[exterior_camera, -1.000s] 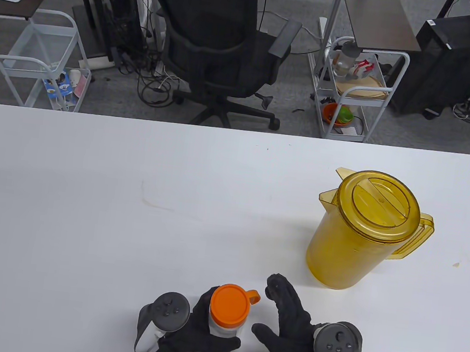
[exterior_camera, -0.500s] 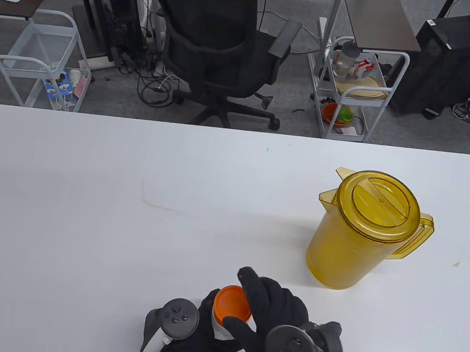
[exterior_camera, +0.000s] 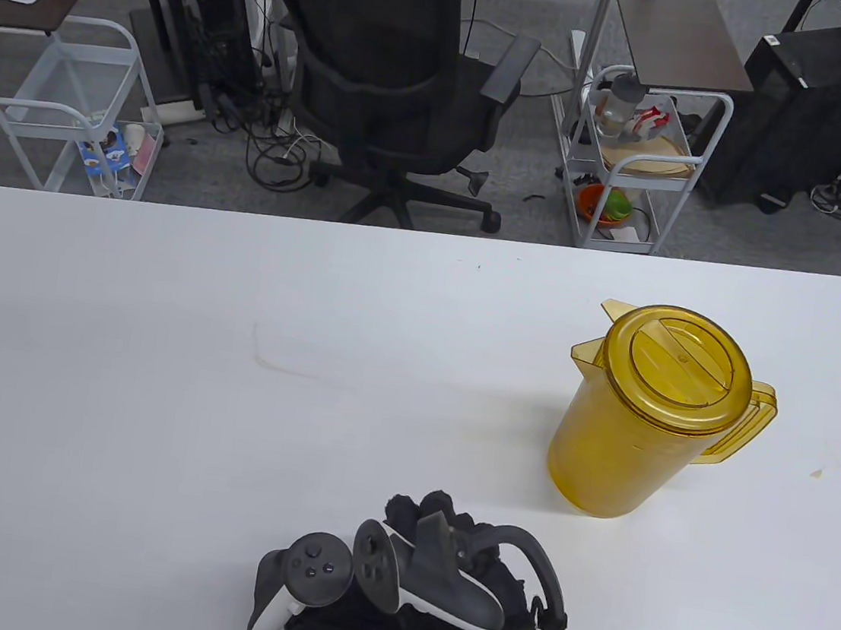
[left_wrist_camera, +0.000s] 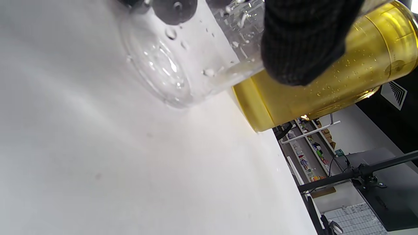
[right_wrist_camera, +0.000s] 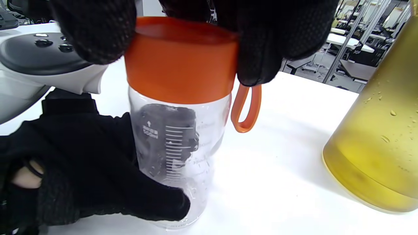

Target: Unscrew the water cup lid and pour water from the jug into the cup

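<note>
At the near edge of the table (exterior_camera: 153,374), right in front of me, my left hand (right_wrist_camera: 81,176) was wrapped round the clear cup (right_wrist_camera: 176,153) low on its body, thumb across the front near the base; cup stood upright on the tabletop w/ droplets inside, no water to speak of. My right hand (right_wrist_camera: 183,36) sat on top, fingers (right_wrist_camera: 261,49) curled down over the rim of the orange lid (right_wrist_camera: 179,65), gripping it from both sides; lid was seated on the cup, its carry loop (right_wrist_camera: 246,107) hanging free to one side. From above the trackers hid nearly all of this.

To do this bit well, I reckoned: left hand clamps hard & keeps the base flat so the cup can't spin along w/ the lid; right hand turns from the wrist, grip on the lid's wall not the loop; no squeezing the thin body out of round, as that'd prob bind the thread.

Farther off to my right stood the yellow jug (exterior_camera: 644,427), lid on, handle facing away to the right, well apart from the cup; untouched.
</note>
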Demonstrator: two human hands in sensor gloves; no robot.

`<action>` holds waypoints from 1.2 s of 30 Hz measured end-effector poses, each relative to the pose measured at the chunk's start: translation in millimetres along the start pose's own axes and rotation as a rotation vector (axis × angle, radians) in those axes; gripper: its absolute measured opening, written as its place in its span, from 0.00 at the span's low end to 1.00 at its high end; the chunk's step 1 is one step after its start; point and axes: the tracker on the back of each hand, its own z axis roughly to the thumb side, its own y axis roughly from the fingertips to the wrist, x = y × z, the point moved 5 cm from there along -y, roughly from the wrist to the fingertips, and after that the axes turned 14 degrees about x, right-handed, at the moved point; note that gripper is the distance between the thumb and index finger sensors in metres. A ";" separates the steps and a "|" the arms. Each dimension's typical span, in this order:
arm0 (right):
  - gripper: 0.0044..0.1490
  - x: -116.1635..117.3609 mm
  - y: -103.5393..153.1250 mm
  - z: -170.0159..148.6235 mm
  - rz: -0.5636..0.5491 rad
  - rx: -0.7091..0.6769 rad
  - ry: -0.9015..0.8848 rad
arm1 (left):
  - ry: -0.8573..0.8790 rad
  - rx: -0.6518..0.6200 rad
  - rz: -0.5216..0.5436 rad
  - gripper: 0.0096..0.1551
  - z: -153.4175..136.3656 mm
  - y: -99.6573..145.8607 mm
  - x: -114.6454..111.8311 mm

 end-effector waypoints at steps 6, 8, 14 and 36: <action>0.49 0.0 2.6 6.8 0.081 -0.081 0.039 | -0.025 -0.024 -0.015 0.69 2.0 -2.2 1.0; 0.49 -0.2 4.3 11.8 0.058 -0.133 0.096 | -0.027 -0.023 -0.014 0.69 1.6 -2.5 0.8; 0.50 -3.6 14.7 20.6 -0.106 -0.398 0.287 | -0.031 -0.027 -0.024 0.70 1.3 -2.9 0.0; 0.56 -28.4 13.7 -7.5 -0.104 0.100 0.099 | -0.068 -0.023 -0.019 0.70 1.6 -2.6 -2.4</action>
